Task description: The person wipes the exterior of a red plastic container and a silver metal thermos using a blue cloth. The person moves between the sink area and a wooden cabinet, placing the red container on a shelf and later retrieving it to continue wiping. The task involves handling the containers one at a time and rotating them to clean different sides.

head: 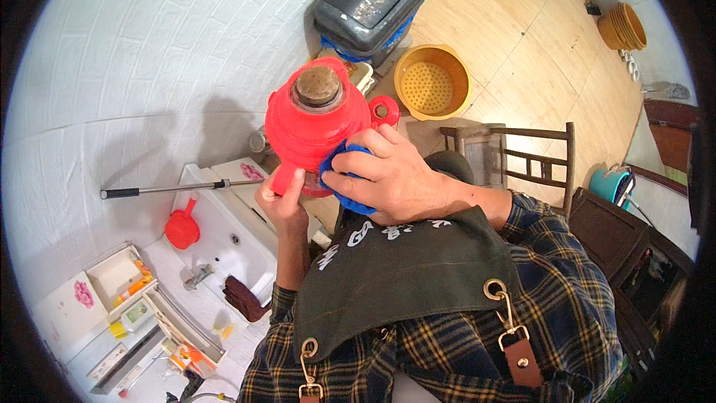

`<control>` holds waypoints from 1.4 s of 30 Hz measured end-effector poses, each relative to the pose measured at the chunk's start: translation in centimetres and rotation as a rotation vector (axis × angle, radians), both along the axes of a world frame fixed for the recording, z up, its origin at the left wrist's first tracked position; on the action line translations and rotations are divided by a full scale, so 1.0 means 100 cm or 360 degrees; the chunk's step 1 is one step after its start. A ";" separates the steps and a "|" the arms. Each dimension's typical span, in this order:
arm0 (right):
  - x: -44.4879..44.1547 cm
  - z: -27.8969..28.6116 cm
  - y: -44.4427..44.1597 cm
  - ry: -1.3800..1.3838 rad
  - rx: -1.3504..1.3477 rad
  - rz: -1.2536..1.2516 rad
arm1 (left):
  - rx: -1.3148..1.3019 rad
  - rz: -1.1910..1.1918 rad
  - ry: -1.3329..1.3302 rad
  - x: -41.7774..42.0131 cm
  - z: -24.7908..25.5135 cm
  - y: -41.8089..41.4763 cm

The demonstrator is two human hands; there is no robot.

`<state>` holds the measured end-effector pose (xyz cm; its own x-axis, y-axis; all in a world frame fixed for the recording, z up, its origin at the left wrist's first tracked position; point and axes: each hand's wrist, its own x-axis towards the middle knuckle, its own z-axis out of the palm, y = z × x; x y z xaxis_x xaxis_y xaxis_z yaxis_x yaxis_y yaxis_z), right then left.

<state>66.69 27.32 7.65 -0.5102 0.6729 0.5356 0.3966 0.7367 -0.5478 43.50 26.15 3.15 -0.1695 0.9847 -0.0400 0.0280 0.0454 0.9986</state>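
A red vacuum flask (pixel 313 131) with a cork stopper (pixel 318 85) in its mouth is held up in front of me. My left hand (pixel 284 198) grips its red handle from below. In my right hand (pixel 389 173) is a bunched blue cloth (pixel 357 205), pressed against the side of the flask. My fingers hide part of the cloth and the flask's lower body. Beyond my right knuckles, partly covered, stands a second, smaller-looking red flask (pixel 394 117), also with a cork.
A white sink (pixel 218 224) with a red dipper (pixel 182 229) and a dark brown cloth (pixel 243 299) lies left. A metal pole (pixel 168 187) crosses above it. Ahead are a black lidded bin (pixel 363 0) and a yellow perforated basket (pixel 433 84); a wooden chair (pixel 537 179) stands right.
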 end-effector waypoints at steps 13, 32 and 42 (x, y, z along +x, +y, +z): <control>0.048 0.004 0.012 0.2053 -0.2118 -0.0147 | 0.0267 -0.0075 -0.0423 -0.056 -0.015 0.002; 0.030 0.009 -0.002 0.1177 -0.1549 -0.0113 | 0.0767 -0.0759 0.0688 -0.050 0.063 -0.005; 0.053 0.028 0.025 0.0807 -0.1494 0.0009 | 0.0743 -0.1069 0.0390 -0.040 0.059 0.015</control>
